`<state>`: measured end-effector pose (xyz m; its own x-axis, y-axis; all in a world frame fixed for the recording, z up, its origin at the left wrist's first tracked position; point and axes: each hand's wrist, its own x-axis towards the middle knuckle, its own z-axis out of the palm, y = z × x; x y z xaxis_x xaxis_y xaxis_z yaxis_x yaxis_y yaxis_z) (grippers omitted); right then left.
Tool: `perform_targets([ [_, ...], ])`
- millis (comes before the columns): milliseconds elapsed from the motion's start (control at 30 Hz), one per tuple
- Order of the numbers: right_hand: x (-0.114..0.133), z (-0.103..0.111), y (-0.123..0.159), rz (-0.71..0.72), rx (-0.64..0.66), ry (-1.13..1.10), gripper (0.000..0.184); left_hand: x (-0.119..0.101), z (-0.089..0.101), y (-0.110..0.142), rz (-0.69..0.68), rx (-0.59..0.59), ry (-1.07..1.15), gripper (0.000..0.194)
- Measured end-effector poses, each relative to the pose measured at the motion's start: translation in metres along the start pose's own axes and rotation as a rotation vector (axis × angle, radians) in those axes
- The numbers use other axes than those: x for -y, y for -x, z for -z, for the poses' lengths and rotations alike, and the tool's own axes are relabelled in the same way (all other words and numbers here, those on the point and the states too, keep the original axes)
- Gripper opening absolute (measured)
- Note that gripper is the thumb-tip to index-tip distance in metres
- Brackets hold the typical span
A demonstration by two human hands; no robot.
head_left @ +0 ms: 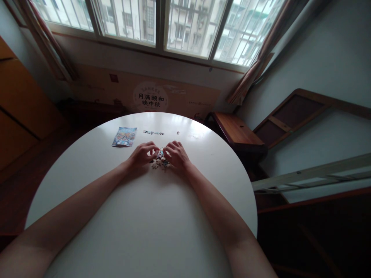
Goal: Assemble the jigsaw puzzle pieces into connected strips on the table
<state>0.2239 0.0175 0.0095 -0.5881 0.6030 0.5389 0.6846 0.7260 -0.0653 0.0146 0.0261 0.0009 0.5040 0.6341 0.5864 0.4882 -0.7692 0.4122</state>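
Both my hands rest on a round white table [145,216], either side of a small heap of jigsaw pieces [159,163]. My left hand [142,154] has its fingers curled, the tips pinched over the heap. My right hand [176,153] is curled the same way, its fingertips meeting the left ones above a small piece. What each hand grips is too small to name. Beyond the hands lies a short row of joined pieces [153,133] and a single piece [177,133].
A colourful picture card [124,136] lies at the table's far left. A wooden chair [236,131] stands by the table's right side, with wooden frames [292,116] leaning against the wall. A window [162,23] and a printed cardboard panel [149,96] are behind.
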Motion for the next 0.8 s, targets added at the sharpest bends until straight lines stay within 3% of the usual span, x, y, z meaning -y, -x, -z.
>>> perform_targets([
  [233, 0.0016, 0.0003, 0.0012, -0.035, 0.069, -0.073, 0.015, 0.0007, -0.0008, -0.0007, -0.046, 0.055, -0.032, 0.013],
  [800, -0.0003, -0.0027, 0.0003, -0.056, 0.024, -0.108, 0.015, 0.0015, -0.0010, -0.0008, -0.031, 0.148, -0.010, 0.012],
])
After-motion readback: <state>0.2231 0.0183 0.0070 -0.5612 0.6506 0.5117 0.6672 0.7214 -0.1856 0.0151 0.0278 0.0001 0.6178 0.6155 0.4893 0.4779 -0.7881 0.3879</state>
